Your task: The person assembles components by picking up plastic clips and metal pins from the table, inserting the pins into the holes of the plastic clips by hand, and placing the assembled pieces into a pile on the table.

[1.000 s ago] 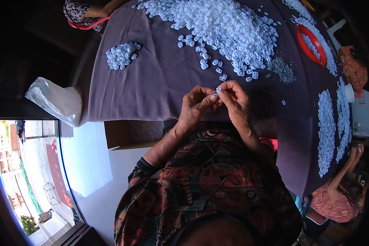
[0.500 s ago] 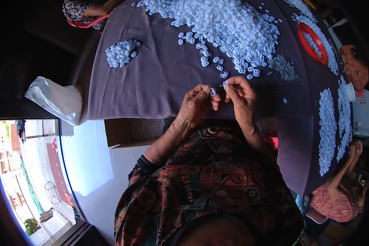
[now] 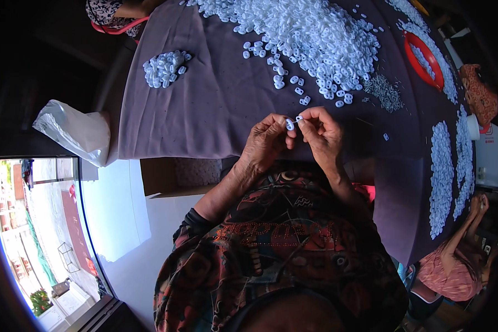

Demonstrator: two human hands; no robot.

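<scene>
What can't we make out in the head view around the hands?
- White piece pinched between left hand and right hand: too small, fingers cover most of it.
- Grey heap of tiny parts: too small to identify.
- Red ring tray: near the rim, distorted, contents unclear.
- Table's near edge: hidden by the person's torso.

The table is covered in a matt, mauve woven cloth [image 3: 216, 105], smooth with soft folds at its near edge. The big heap of small white pieces [image 3: 310, 33] toward the far edge looks like moulded plastic with a faint sheen, as does the smaller pile [image 3: 165, 67] near the far left corner. The piece [image 3: 289, 124] pinched between left hand [image 3: 265, 145] and right hand [image 3: 322, 138] has the same finish (too small to tell more). A crinkled translucent plastic bag [image 3: 74, 130] hangs off the left edge. The red ring-shaped tray [image 3: 423, 61] is glossy plastic.
</scene>
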